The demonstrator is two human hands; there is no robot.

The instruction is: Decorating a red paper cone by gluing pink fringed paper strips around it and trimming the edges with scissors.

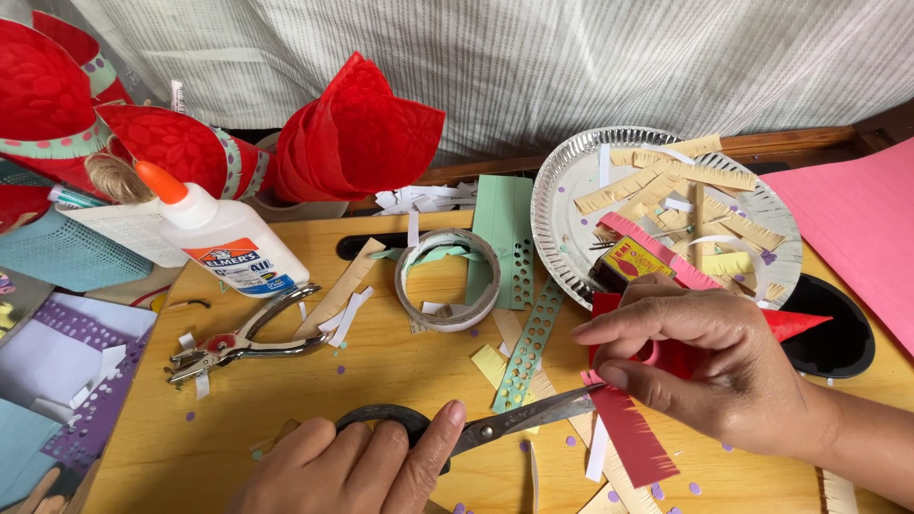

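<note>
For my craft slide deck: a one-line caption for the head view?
Left hand works scissors into red paper held by right hand.

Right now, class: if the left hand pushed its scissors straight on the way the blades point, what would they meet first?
The left hand holds scissors pointing right and slightly up. Their tips already reach the red fringed paper strip held by the right hand, which looks first, though depth is unclear.

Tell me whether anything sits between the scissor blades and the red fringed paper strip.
Nothing visible does. The left hand holds the scissors, whose blade tips already reach the edge of the red fringed strip, which the right hand pinches at its top.
</note>
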